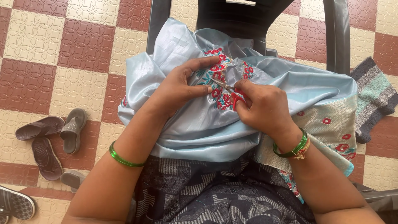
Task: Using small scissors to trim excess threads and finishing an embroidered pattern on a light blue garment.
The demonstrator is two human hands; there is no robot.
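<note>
A pale blue satin cloth with red-and-teal floral embroidery [215,83] lies bunched across the person's lap, in front of a dark plastic chair [248,20]. The left hand [182,85] presses flat on the fabric, fingers spread, grasping nothing. The right hand [265,108] has its grip closed around small red-handled scissors [230,92], blades resting on the stitched flowers. The trimming looks to be midway: whether loose threads remain cannot be told. Grey sandals [58,137] sit on the checked tile floor [62,49].
</note>
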